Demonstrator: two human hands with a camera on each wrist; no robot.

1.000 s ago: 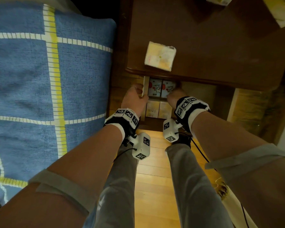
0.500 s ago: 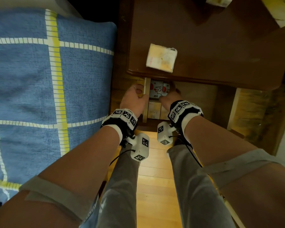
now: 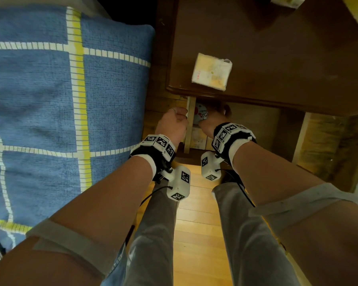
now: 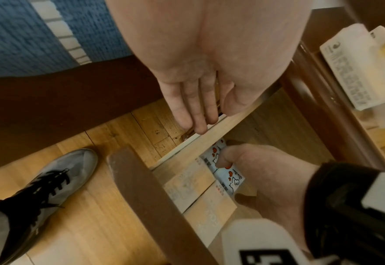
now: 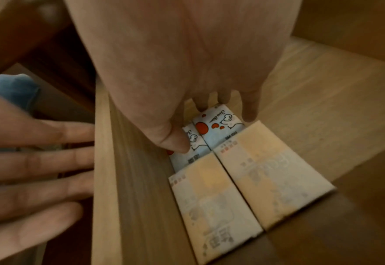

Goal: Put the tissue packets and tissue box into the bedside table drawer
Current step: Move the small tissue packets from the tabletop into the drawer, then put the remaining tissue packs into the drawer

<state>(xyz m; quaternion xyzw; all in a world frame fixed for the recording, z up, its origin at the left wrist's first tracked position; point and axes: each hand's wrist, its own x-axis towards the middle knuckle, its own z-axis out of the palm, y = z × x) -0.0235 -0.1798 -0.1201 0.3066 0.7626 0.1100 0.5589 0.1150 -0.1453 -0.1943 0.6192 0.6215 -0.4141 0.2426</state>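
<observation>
The bedside table drawer (image 3: 189, 125) stands open under the dark table top (image 3: 277, 58). Inside lie two yellow tissue packets (image 5: 214, 206) side by side, and behind them two blue-and-white packets with red hearts (image 5: 218, 129). My right hand (image 5: 200, 125) reaches into the drawer and pinches the blue-and-white packets (image 4: 230, 177), thumb on the near one, fingers curled over their far end. My left hand (image 4: 209, 118) rests with straight fingers against the outside of the drawer's left wall (image 5: 110, 161). A soft yellow-white tissue pack (image 3: 212, 71) lies on the table top near its front edge.
A bed with a blue checked blanket (image 3: 50, 100) runs along the left, close to the table. The wooden floor (image 3: 196, 223) and my legs are below, and a grey shoe (image 4: 51, 179) stands beside the drawer front (image 4: 146, 197). A pale object (image 3: 286, 0) is cut off at the top edge.
My right hand has moved left and forward over the blue-and-white packets and now covers most of them. My left hand has stayed on the drawer's left wall.
</observation>
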